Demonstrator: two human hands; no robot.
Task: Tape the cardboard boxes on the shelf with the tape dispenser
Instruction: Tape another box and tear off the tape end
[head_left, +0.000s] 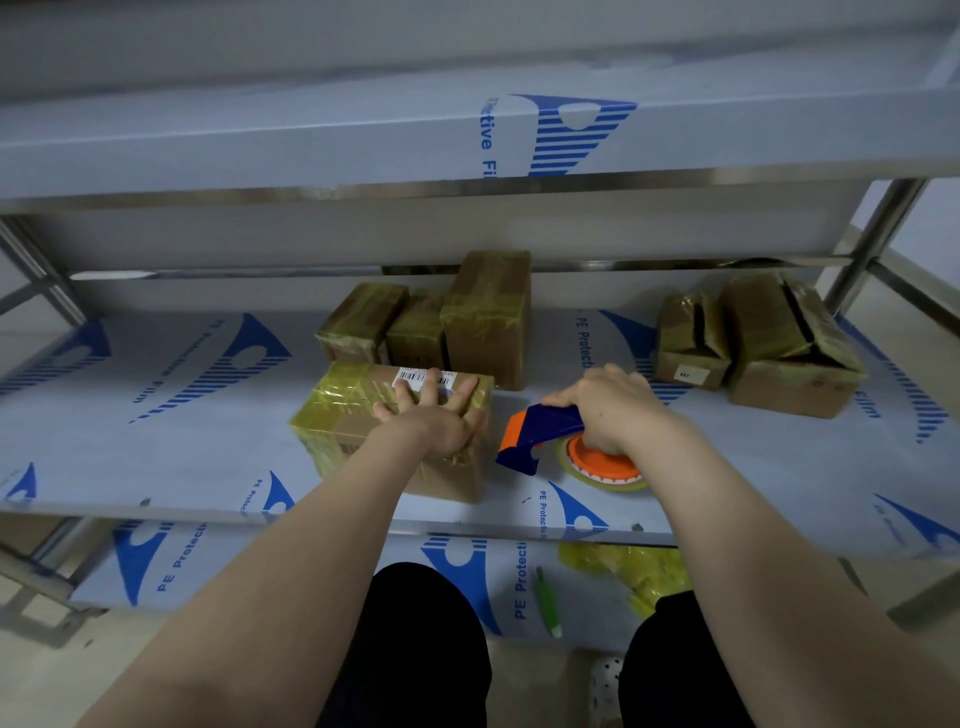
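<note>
A cardboard box (358, 415) wrapped in yellowish tape, with a barcode label on top, lies near the front of the middle shelf (156, 441). My left hand (434, 415) presses flat on its top, fingers spread. Right beside it, my right hand (608, 410) grips a blue and orange tape dispenser (540, 436) with its tape roll (605, 467) resting on the shelf. The dispenser's nose sits just off the box's right side.
Three taped boxes (488, 322) stand behind the front box. Two more boxes (779, 343) with open top seams sit at the right. An upper shelf (311, 135) hangs overhead. On the lower shelf lie crumpled yellow tape (639, 571) and a green tool (548, 603).
</note>
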